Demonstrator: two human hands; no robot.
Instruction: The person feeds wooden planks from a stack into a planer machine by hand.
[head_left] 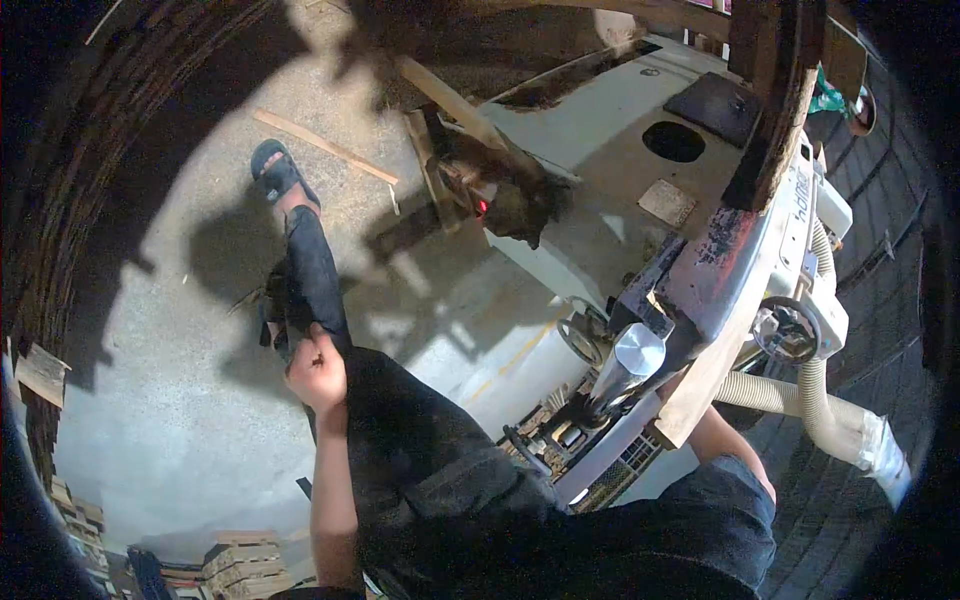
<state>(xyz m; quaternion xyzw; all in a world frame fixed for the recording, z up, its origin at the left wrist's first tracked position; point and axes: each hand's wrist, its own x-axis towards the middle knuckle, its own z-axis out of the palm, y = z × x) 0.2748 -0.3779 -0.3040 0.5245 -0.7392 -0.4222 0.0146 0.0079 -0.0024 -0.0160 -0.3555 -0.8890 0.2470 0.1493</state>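
Observation:
My left hand (317,375) is closed in a fist beside my black-trousered leg (318,275), with the forearm reaching up from the bottom edge. Nothing shows sticking out of the fist. My right forearm (725,445) goes behind a long pale-edged wooden board (712,375). Most of my right hand is hidden there, so its fingers and grip do not show. That board lies along the side of a woodworking machine, close to a shiny metal cylinder (640,350) and a handwheel (790,330).
The grey machine table (590,130) has a round dark hole (673,141). Ribbed hoses (815,400) hang at the right. Wood strips (325,147) lie on the concrete floor near my sandalled foot (280,175). Stacked boards (245,565) stand at lower left. Part of another person (862,110) shows at upper right.

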